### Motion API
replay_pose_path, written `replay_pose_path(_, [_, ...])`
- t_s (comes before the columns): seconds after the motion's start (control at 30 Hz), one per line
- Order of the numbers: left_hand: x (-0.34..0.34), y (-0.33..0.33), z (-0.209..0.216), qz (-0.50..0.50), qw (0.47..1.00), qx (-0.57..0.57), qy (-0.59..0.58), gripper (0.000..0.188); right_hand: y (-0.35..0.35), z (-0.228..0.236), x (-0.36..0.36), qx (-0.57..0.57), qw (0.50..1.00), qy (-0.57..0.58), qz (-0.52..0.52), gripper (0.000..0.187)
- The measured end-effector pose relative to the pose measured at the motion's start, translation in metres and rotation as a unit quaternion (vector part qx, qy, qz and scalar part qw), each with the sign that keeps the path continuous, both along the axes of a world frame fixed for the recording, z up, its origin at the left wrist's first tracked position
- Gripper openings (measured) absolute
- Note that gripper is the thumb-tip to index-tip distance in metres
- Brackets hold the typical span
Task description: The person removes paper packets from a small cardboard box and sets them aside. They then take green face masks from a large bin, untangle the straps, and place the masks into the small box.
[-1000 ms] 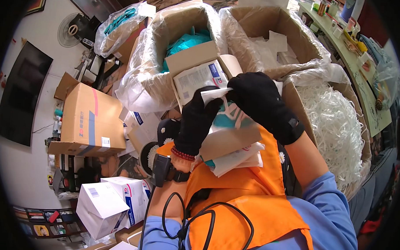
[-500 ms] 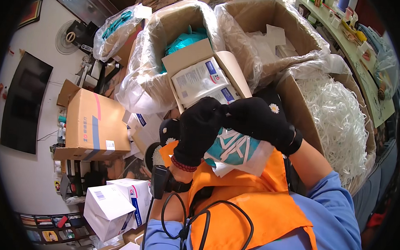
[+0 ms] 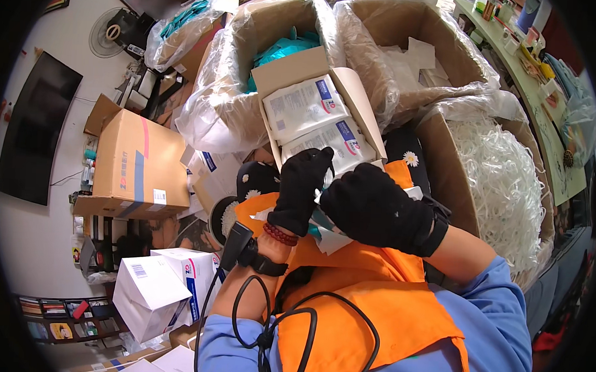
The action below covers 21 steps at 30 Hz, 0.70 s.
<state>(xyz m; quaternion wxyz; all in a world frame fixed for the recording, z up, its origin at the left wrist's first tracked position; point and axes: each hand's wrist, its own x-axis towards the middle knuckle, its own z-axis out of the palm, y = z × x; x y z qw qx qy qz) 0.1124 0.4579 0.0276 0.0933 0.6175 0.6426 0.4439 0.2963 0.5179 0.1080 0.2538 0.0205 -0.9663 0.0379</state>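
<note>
Both my hands wear black gloves and are closed, close together over my orange apron. My left hand pinches the edge of a packet with white edges and teal contents. My right hand is wrapped round the packet's other side and covers most of it. Just beyond my hands, an open carton holds white printed packets in a row.
Behind the carton stand plastic-lined boxes, one with teal pieces, another with flat white packets. At right, a box holds tangled white strips. A brown carton and white boxes stand left. Black cables loop over my lap.
My right hand has come down and toward me, over the packet, hiding the teal sheet and white strips that showed before. The left has shifted slightly down. The view has turned a little.
</note>
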Motion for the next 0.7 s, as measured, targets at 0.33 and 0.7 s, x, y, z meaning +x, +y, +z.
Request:
replay_pose_path(0.33, [-0.01, 0.012, 0.012, 0.059, 0.996, -0.065, 0.025, 0.023, -0.021, 0.023, 0.011, 0.101, 0.994, 0.041, 0.026, 0.013])
replay_pose_path(0.7, [-0.033, 0.029, 0.016, 0.184, 0.963, -0.147, 0.129, 0.03, -0.027, 0.021, 0.03, 0.153, 0.973, 0.134, 0.11, 0.019])
